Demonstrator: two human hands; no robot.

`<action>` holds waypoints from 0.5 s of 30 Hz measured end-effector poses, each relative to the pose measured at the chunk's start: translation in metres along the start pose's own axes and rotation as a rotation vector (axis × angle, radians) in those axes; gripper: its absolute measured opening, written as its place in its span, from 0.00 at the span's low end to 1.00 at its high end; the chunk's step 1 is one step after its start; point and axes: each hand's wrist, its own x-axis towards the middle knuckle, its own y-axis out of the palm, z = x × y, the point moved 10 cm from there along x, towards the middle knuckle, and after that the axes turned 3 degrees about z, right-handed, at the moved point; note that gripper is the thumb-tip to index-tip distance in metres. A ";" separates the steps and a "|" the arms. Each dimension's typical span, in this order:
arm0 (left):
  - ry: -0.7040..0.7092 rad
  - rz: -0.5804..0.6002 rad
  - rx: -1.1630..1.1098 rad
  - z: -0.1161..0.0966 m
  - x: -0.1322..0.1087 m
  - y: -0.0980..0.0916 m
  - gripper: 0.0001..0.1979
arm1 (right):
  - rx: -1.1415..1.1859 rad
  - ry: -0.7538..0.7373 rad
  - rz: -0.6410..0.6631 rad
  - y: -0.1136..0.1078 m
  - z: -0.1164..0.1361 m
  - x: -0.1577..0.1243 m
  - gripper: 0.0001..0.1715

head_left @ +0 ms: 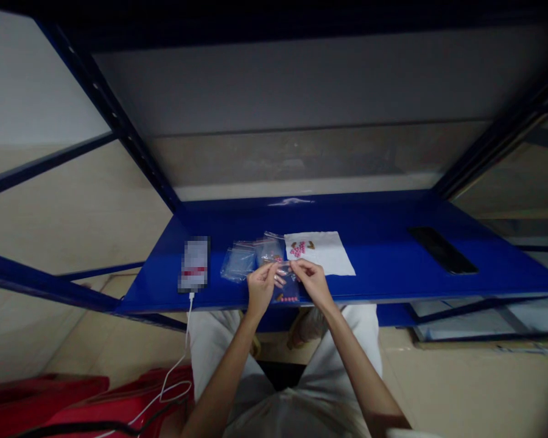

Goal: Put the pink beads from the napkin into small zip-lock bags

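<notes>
Near the front edge of the blue shelf (374, 243), my left hand (261, 286) and my right hand (312, 280) both pinch the top edge of a small clear zip bag (287, 291). Several pink pieces and a brownish one lie at the bottom of this bag. Behind my left hand are flat clear bags (240, 261), and a further bag (269, 246) among them has some pink in it. Beyond my right hand lies a white sheet of paper (335, 258), with a cluster of pink pieces (298, 249) and a few brownish pieces (311, 244) on it.
A phone with a blurred screen (194, 264) lies at the left, plugged into a white cable (176, 368) that hangs over the edge. A black phone-like slab (442, 250) lies at the right. Blue uprights (132, 146) frame the shelf. Red plastic items (41, 395) are at lower left.
</notes>
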 end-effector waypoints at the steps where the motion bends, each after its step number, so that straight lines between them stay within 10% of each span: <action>1: 0.005 -0.012 0.005 0.000 0.000 -0.001 0.14 | 0.011 0.008 -0.023 -0.002 -0.001 0.000 0.16; 15: 0.019 -0.052 -0.044 -0.004 -0.001 0.000 0.12 | -0.029 0.004 -0.091 -0.007 -0.003 0.000 0.19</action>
